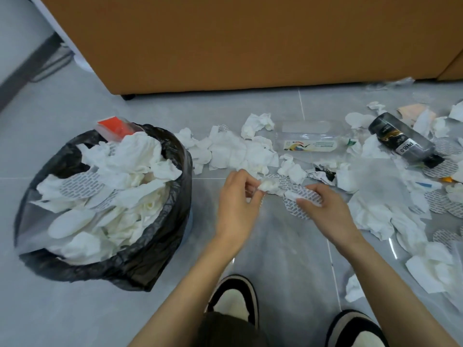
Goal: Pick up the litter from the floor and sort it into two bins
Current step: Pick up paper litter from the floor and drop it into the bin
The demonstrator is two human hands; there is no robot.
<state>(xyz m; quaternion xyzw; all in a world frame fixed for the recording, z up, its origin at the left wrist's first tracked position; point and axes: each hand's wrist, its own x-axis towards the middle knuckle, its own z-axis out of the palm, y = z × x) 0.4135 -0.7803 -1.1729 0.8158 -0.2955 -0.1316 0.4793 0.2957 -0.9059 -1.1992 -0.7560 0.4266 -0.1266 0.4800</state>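
— Where was the litter?

— Scattered over the grey floor [75,321], mostly centre to right: crumpled tissues and printed paper discs, too many to count. One bin [175,221] with a black bag stood at the left, heaped with more tissues.

— And the hands?

— The left hand [238,196] pinched a small tissue wad [269,185] just above the floor. The right hand [323,211], just beside it, had its fingers curled onto a printed disc [299,204].

— Any bottles?

— Two, both lying flat at the far side. The clear bottle [310,140] ran left to right, cap to the right. The dark bottle [403,141] lay slantwise, cap toward the near right.

— Anything else?

— A brown cabinet [225,41] stood behind, and two shoes [235,299] showed at the near edge.
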